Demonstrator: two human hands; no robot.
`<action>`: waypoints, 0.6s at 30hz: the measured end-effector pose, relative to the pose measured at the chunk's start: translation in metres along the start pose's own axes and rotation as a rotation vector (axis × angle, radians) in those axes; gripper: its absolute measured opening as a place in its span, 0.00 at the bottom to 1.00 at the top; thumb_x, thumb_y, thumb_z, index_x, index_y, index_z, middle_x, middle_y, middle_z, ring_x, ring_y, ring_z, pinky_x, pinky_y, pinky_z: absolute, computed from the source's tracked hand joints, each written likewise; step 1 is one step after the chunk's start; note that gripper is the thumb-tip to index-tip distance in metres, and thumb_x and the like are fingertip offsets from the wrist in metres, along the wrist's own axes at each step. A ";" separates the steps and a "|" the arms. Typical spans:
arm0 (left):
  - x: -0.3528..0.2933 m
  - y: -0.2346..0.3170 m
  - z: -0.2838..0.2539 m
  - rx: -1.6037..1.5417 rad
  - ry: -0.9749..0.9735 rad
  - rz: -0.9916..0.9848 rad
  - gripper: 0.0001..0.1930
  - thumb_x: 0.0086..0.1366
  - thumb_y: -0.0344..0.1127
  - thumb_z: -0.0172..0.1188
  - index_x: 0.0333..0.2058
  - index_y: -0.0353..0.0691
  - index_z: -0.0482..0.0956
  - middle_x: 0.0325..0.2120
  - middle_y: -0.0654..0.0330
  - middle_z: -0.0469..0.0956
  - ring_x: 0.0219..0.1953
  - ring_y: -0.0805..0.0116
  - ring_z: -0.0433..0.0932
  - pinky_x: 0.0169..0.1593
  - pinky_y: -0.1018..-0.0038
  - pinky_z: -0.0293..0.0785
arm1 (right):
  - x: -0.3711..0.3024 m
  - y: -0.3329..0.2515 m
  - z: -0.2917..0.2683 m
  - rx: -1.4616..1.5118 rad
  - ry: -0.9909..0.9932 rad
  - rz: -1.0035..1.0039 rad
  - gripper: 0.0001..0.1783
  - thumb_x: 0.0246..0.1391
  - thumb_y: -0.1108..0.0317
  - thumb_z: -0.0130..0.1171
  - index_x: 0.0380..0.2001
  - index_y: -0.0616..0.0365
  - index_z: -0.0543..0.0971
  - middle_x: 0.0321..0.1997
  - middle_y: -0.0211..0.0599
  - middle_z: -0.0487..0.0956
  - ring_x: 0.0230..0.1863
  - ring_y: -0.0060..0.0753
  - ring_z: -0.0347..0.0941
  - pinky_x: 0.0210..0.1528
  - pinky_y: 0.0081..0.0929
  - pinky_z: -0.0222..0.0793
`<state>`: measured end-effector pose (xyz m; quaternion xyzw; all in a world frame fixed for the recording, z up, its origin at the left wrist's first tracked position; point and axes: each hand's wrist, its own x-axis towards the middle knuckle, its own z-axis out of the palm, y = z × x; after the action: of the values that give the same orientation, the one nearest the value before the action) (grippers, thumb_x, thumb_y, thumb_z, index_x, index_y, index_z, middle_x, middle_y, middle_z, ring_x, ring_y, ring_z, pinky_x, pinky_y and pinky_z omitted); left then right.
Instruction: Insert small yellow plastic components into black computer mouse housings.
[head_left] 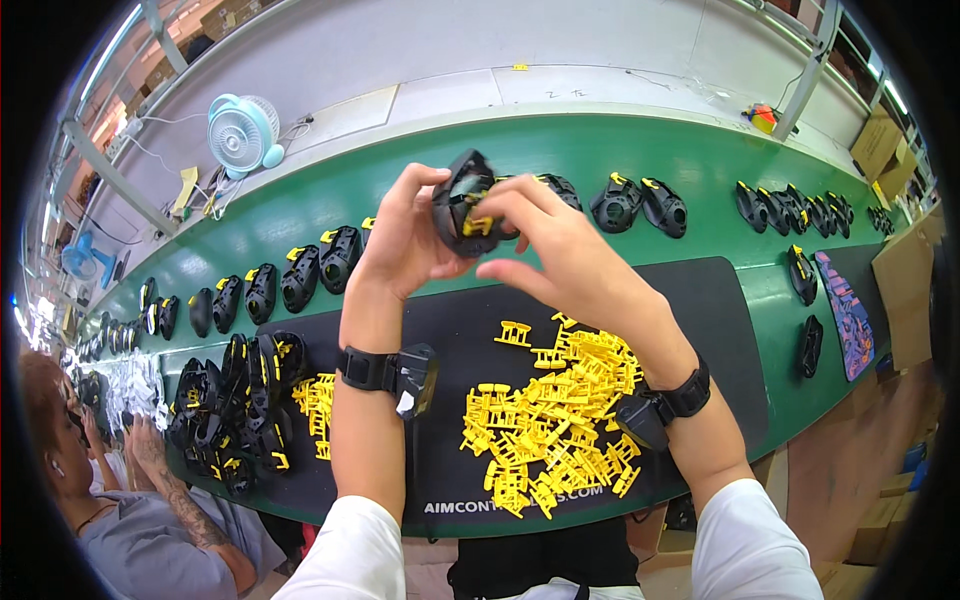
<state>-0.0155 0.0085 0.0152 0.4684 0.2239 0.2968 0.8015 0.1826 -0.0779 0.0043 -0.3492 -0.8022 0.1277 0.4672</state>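
Note:
My left hand grips a black plastic housing lifted above the black mat. My right hand pinches a small yellow clip against the housing's open side. Both wrists wear black strapped devices. Below my right forearm lies a heap of yellow clips on the mat. A stack of black housings with yellow parts sits on the mat's left end, with a smaller bunch of yellow clips beside it.
A green conveyor belt carries a row of black housings from left to right. A small blue fan stands behind it. Another person sits at lower left. A patterned mat and cardboard boxes lie at the right.

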 end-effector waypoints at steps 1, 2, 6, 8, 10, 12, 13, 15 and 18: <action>0.003 -0.001 -0.004 0.265 0.279 0.059 0.33 0.66 0.55 0.53 0.63 0.41 0.68 0.27 0.59 0.79 0.18 0.67 0.77 0.17 0.74 0.72 | -0.004 0.005 0.002 -0.002 0.004 -0.002 0.23 0.51 0.66 0.72 0.48 0.61 0.75 0.49 0.47 0.76 0.50 0.56 0.75 0.55 0.45 0.73; 0.005 -0.010 -0.005 0.585 0.593 0.101 0.34 0.64 0.54 0.58 0.64 0.43 0.67 0.33 0.54 0.78 0.21 0.65 0.78 0.21 0.71 0.73 | -0.010 0.012 0.002 -0.081 -0.100 0.068 0.26 0.52 0.64 0.72 0.51 0.61 0.74 0.50 0.46 0.75 0.51 0.54 0.75 0.55 0.43 0.73; 0.018 -0.044 -0.038 1.704 0.959 0.166 0.39 0.58 0.56 0.70 0.62 0.39 0.71 0.55 0.41 0.68 0.45 0.41 0.83 0.48 0.53 0.81 | -0.019 0.012 0.005 -0.323 -0.692 0.306 0.21 0.52 0.60 0.71 0.43 0.62 0.79 0.47 0.45 0.76 0.54 0.49 0.73 0.55 0.38 0.72; 0.024 -0.054 -0.047 1.735 0.920 0.103 0.38 0.58 0.56 0.70 0.61 0.39 0.72 0.55 0.42 0.68 0.44 0.41 0.83 0.46 0.53 0.81 | -0.025 0.015 0.015 -0.325 -0.725 0.322 0.19 0.52 0.61 0.71 0.41 0.62 0.80 0.47 0.45 0.76 0.54 0.49 0.73 0.56 0.38 0.72; 0.025 -0.057 -0.042 1.728 0.877 0.010 0.34 0.59 0.55 0.70 0.59 0.43 0.76 0.55 0.42 0.68 0.51 0.41 0.80 0.50 0.51 0.79 | -0.027 0.019 0.022 -0.357 -0.660 0.152 0.15 0.52 0.64 0.70 0.39 0.61 0.80 0.43 0.46 0.79 0.50 0.47 0.76 0.52 0.39 0.74; 0.024 -0.058 -0.037 1.854 0.791 0.213 0.33 0.59 0.54 0.70 0.60 0.46 0.76 0.57 0.41 0.67 0.57 0.40 0.75 0.55 0.50 0.76 | -0.022 0.020 0.018 -0.261 -0.679 0.259 0.13 0.52 0.66 0.68 0.38 0.61 0.80 0.39 0.47 0.81 0.44 0.47 0.78 0.48 0.39 0.75; 0.023 -0.058 -0.036 1.966 0.700 0.422 0.33 0.59 0.53 0.70 0.62 0.50 0.75 0.58 0.40 0.66 0.62 0.40 0.71 0.59 0.50 0.73 | -0.017 0.019 0.014 -0.163 -0.698 0.361 0.11 0.53 0.68 0.66 0.38 0.61 0.79 0.36 0.47 0.82 0.39 0.46 0.80 0.44 0.40 0.76; 0.031 -0.066 -0.033 1.892 0.511 0.479 0.32 0.59 0.47 0.71 0.63 0.58 0.74 0.62 0.39 0.65 0.67 0.37 0.64 0.66 0.49 0.66 | -0.013 0.021 0.000 -0.073 -0.596 0.267 0.11 0.54 0.71 0.63 0.40 0.61 0.77 0.27 0.46 0.82 0.29 0.45 0.80 0.35 0.38 0.75; 0.035 -0.071 -0.037 1.930 0.444 0.359 0.30 0.60 0.46 0.70 0.61 0.52 0.74 0.64 0.37 0.65 0.68 0.38 0.62 0.70 0.50 0.60 | -0.005 0.014 -0.018 0.091 -0.395 0.299 0.12 0.60 0.71 0.60 0.47 0.56 0.75 0.25 0.38 0.81 0.25 0.33 0.77 0.31 0.30 0.72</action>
<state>0.0053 0.0279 -0.0672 0.8785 0.4388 0.1854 -0.0372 0.2055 -0.0734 0.0028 -0.4108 -0.8108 0.2973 0.2923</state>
